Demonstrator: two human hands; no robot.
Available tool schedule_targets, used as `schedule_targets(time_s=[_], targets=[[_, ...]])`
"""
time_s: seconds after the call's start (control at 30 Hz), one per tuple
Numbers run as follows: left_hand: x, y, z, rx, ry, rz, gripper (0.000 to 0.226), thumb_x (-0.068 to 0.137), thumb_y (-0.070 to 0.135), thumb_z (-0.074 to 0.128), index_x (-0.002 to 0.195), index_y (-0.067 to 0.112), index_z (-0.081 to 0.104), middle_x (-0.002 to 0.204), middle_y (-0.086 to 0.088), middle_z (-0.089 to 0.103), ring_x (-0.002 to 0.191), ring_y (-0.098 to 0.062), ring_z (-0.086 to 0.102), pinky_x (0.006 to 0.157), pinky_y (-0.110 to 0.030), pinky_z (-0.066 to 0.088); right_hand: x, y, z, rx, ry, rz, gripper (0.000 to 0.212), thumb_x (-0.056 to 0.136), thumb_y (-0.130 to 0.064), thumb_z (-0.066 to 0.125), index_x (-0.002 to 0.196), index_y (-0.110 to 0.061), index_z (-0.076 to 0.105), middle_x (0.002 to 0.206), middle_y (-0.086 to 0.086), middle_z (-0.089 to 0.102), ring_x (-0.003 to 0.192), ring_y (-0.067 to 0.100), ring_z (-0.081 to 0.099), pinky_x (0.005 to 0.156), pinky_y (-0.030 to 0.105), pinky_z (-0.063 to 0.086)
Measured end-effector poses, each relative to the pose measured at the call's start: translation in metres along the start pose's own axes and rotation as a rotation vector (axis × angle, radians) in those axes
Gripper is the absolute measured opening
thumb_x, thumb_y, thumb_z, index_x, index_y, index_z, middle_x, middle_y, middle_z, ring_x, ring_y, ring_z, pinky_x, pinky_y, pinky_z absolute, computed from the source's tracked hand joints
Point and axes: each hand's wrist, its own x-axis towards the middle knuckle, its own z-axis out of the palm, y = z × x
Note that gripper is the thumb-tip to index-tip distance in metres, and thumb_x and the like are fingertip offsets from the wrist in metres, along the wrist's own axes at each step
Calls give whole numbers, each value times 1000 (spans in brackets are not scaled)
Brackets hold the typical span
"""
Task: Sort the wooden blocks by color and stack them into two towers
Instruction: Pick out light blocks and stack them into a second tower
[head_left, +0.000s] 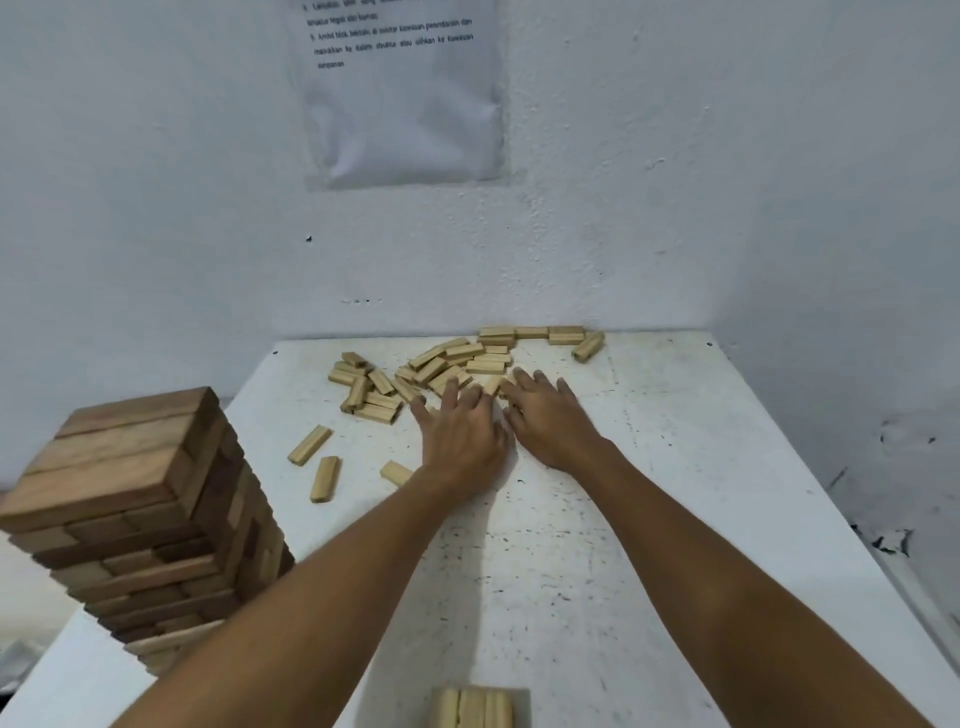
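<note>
— Nearest the camera, what do you see?

— Pale blocks (471, 706) at the bottom edge, laid side by side, cut off by the frame. It may be the top of a low stack, though the view is too cropped to be sure.

— And to the left?

— A dark tower (140, 514) of brown blocks stands at the left edge of the white surface (675, 493), its layers crossing. Its lowest layers look paler. The left forearm passes in front of its base.

— Where are the hands?

— Both reach forward to the near edge of the pile (447, 364) of pale blocks at the far side of the surface, by the wall. The left hand (462, 436) lies palm down, fingers straight and spread, tips touching the nearest blocks. The right hand (550, 421) is just beside it, also palm down with fingers straight, tips on the blocks. Neither grip is closed round anything; both are flat and spread.

— Any blocks apart from the pile?

— Three loose blocks (324, 478) lie on the surface left of the left hand, apart from one another. A row sits against the wall at the far edge, and one tilted block (588, 346) lies at its right end.

— Anything on the wall?

— A printed sheet (402, 93) in a clear sleeve, its text blurred.
</note>
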Motion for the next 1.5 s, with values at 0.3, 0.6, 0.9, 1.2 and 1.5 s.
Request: schedule_targets(time_s=[0.3, 0.6, 0.9, 1.2, 1.5], targets=[[-31, 32, -32, 61, -59, 149, 10, 87, 9, 47, 84, 18, 45, 91, -1, 58, 104, -24, 55, 105, -55, 23, -85, 19, -10, 142, 218, -57, 20, 98, -17, 48, 99, -8, 66, 99, 5, 60, 103, 27, 52, 76, 40, 48], [-87, 54, -35, -81, -143, 490, 14, 86, 10, 55, 83, 7, 68, 89, -9, 63, 86, -26, 59, 81, -41, 49, -195, 21, -22, 210, 292, 25, 20, 94, -20, 62, 106, -8, 73, 116, 6, 66, 110, 26, 53, 86, 31, 44], [-139, 61, -48, -233, -232, 605, 10, 80, 6, 63, 79, 10, 73, 84, -5, 69, 75, -15, 56, 66, -22, 43, -269, -1, -18, 312, 275, 115, 25, 87, -24, 72, 108, -13, 74, 121, -1, 62, 115, 17, 49, 92, 20, 36], [-155, 64, -52, -372, -284, 619, 36, 77, 20, 76, 111, 11, 68, 100, 0, 66, 85, -10, 61, 72, -24, 52, -295, -16, -29, 349, 251, 228, 54, 76, -34, 81, 126, -20, 64, 137, -3, 54, 129, 16, 43, 104, 26, 34], [-153, 79, -40, -419, -335, 562, 50, 68, 27, 86, 113, 17, 67, 95, 3, 69, 85, -9, 64, 74, -21, 51, -298, -4, -50, 441, 54, 282, 70, 80, -20, 74, 144, -23, 46, 142, -3, 52, 133, 13, 43, 108, 27, 35]])
